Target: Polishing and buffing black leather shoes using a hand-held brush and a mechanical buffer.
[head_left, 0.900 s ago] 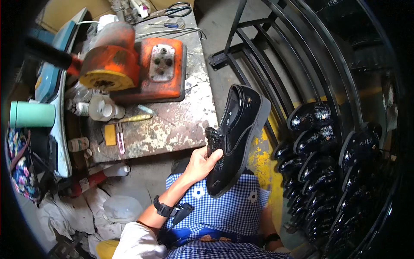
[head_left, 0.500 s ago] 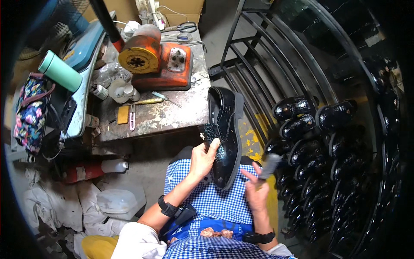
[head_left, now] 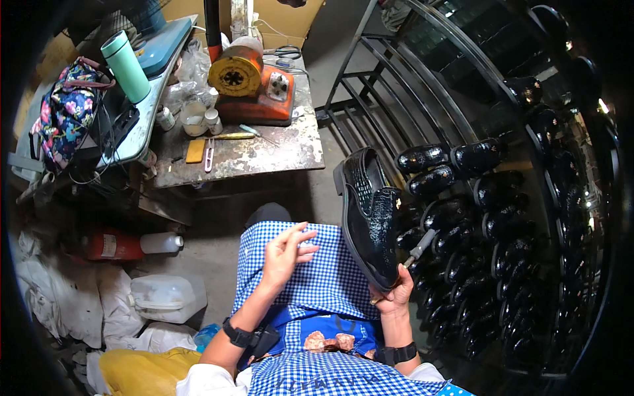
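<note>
A glossy black leather shoe (head_left: 370,221) stands on end above the right side of my lap, its opening pointing away from me and a textured, embossed panel beside the opening. My right hand (head_left: 394,290) grips it by the toe, thumb against the upper. From that same hand sticks out a slim tool with a grey end (head_left: 420,245), whose exact kind I cannot make out. My left hand (head_left: 285,256) is over the checked apron (head_left: 290,297), fingers apart and holding nothing, to the left of the shoe.
On the right, a black metal rack (head_left: 396,92) carries several rows of glossy black shoes (head_left: 429,158). Ahead stands a worn table (head_left: 264,162) with an orange machine (head_left: 257,99), a yellow block (head_left: 195,151) and small jars (head_left: 193,119). A white plastic jug (head_left: 168,297) sits at the lower left.
The shoe has passed from my left hand to my right, turned about and shifted right. My left hand has let go and opened. The grey-ended tool stays with my right hand.
</note>
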`<control>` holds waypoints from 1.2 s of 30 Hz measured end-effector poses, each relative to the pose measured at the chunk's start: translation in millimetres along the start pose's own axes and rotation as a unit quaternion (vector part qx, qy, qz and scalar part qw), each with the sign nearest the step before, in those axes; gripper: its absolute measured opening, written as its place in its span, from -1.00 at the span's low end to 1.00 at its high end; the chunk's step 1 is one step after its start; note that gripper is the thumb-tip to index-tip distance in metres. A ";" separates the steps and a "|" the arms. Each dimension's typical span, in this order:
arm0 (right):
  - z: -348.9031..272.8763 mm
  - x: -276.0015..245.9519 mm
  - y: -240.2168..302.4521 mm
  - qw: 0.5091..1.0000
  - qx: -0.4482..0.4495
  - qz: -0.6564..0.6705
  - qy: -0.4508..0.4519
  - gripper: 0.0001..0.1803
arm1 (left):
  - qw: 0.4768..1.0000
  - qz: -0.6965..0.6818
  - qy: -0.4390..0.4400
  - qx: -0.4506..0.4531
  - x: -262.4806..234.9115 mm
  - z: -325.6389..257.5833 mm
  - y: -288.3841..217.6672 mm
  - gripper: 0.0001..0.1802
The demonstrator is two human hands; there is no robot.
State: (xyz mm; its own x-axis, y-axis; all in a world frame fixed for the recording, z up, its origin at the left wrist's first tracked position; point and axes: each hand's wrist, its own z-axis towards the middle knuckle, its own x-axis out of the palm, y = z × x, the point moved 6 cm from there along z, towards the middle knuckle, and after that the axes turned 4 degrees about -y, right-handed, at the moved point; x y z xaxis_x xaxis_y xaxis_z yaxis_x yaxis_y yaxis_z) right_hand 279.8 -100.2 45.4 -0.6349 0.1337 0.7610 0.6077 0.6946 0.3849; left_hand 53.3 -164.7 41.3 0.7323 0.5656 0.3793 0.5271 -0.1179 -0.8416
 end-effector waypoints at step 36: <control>-20.8 -54.7 38.6 0.878 -0.356 -0.276 -0.160 -0.61 | 0.717 0.365 0.057 0.591 88.9 -33.3 -76.8 -0.88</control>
State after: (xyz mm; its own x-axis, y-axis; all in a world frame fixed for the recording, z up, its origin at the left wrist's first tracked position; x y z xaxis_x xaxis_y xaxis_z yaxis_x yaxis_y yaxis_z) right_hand 347.9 -95.4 29.6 -0.9591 0.1867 0.2128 0.2360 0.1124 0.9652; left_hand 92.3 -132.5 152.5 0.6931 0.6271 -0.3555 -0.6991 0.4646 -0.5435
